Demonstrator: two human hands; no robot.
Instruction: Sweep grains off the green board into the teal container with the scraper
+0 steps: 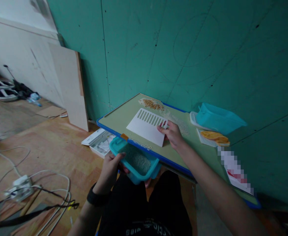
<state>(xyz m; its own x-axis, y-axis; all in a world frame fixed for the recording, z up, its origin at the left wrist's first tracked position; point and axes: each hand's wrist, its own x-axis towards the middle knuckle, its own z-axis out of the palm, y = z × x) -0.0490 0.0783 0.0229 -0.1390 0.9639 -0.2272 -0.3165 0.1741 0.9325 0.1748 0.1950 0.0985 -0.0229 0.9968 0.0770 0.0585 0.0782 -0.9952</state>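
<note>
My left hand (113, 165) grips the near left rim of a teal plastic bin (136, 178), held just below the table's front edge above my lap. A layer of pale grains that look like rice (142, 163) covers its bottom. With my right hand (172, 133) I pinch the right end of a white plate with a row of slots (144, 129), tilted over the green tabletop (115, 118). Loose pale grains (142, 144) lie along the front edge below the plate. Behind it sits a pile of tan beans (153, 104), with more pale grains (177, 121) spread to its right.
At the table's right stand another teal bin (217, 118), a yellow cloth-like item (214, 137) and a partly blurred packet (235, 173). A green wall (139, 49) rises behind. On the floor are an open white box (98, 142), a power strip (22, 188) and cables (60, 173).
</note>
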